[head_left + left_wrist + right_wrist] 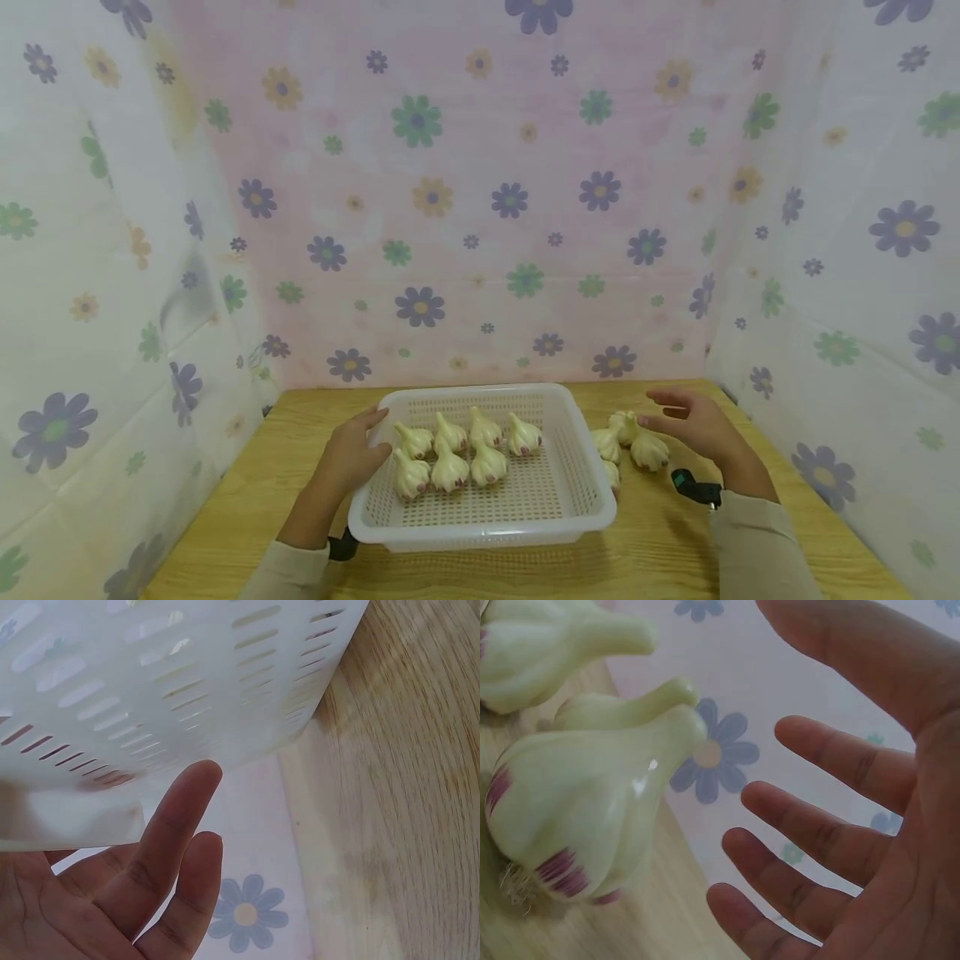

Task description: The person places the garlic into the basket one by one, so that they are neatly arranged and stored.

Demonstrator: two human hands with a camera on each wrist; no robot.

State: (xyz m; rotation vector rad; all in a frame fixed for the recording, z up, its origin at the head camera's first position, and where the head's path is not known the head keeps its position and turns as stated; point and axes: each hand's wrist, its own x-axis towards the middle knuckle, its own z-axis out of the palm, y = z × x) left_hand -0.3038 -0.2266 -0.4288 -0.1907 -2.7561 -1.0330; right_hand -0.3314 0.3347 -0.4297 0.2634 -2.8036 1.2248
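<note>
At the frame's lower right, a white plastic basket (517,500) partly hides some loose garlic bulbs (649,451); my right hand (693,425) hovers beside them, released, fingers spread. Seven bulbs (450,472) sit inside the basket, lower centre. My left hand (351,454) lies at its left rim; whether it grips, I cannot tell.

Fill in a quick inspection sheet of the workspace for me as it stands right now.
Surface: wood-grain tabletop, partly covered by the basket.
Job's things: white slotted plastic basket holding seven garlic bulbs; four more bulbs visible outside, by its right side.
Clutter: nothing seen.
Grippers: left hand at the basket's left rim; right hand beside the outside bulbs, fingers spread, holding nothing.
Cables: nothing seen.
Surroundings: flower-print sheeting behind and on both sides.
</note>
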